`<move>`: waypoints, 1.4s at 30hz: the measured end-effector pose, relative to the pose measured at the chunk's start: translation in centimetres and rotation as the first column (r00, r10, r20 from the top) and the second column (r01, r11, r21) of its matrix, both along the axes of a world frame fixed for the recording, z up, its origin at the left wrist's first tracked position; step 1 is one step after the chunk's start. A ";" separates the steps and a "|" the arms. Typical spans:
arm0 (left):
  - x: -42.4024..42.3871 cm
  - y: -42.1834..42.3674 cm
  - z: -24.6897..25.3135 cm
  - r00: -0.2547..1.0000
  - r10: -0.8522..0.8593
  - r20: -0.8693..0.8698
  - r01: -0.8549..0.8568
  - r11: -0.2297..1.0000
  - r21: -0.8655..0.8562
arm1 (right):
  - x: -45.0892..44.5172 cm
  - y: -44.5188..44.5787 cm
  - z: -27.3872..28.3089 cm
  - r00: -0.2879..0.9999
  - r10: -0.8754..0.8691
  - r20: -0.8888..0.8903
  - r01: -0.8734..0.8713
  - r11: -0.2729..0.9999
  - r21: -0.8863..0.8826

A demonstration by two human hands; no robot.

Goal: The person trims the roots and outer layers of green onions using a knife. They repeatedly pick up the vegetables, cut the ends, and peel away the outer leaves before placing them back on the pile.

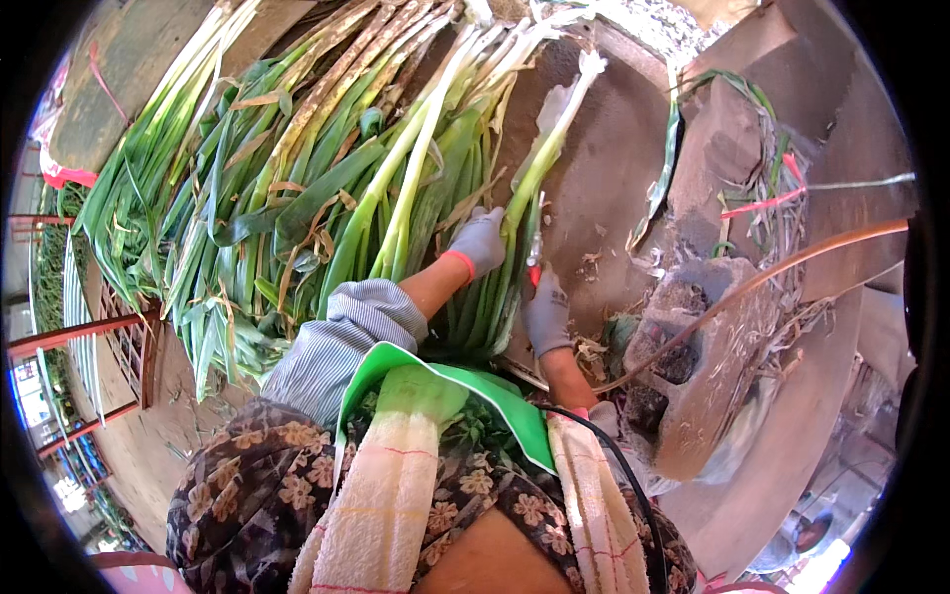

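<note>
My left hand [479,243], in a grey glove with a red cuff edge, grips a leek [545,152] where its green leaves start. The white root end of that leek points up and away. My right hand [548,308], gloved too, is closed around the red handle of an air blow gun [534,256], whose metal nozzle points along the leek. To the left lies a large heap of leeks [297,171], some with brown, dry outer leaves. Two paler leeks [412,178] rest on top near my left hand.
An orange-brown hose [779,271] curves across the right side, over a dirty hollow block [690,327]. Strands and a pink tie [790,189] lie behind it. A single leaf [660,182] hangs at upper right. Red metal rails [82,334] stand at far left.
</note>
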State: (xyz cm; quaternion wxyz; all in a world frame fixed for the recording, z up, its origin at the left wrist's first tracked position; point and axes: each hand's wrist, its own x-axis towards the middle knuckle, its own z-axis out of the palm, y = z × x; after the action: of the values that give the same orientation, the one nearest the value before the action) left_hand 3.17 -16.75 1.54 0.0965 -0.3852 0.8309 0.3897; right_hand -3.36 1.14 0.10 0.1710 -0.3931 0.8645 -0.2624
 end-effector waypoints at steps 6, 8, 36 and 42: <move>-3.8 1.2 0.6 0.998 0.011 0.062 0.007 0.960 -0.280 | 0.0 1.0 0.6 0.995 -0.093 0.037 0.093 0.996 0.010; -5.5 1.1 0.6 0.990 0.047 0.132 -0.008 0.959 -0.283 | -0.5 0.9 0.8 0.991 -0.110 0.076 0.109 0.994 0.015; 4.3 -9.3 6.7 0.901 0.312 0.301 -0.087 0.810 -0.580 | -2.7 -4.2 1.0 0.920 -0.062 -0.387 0.020 0.994 -0.112; 5.2 -14.8 10.1 0.934 0.072 0.351 -0.035 0.993 -0.112 | 2.8 -7.0 3.9 0.820 0.294 0.490 -0.127 0.930 -0.345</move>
State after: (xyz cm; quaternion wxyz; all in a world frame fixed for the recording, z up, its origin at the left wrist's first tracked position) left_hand 8.34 -31.58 11.65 0.2137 -0.4760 0.8084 0.2725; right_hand -0.56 -5.87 4.00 0.3717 -0.4198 0.6836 -0.4672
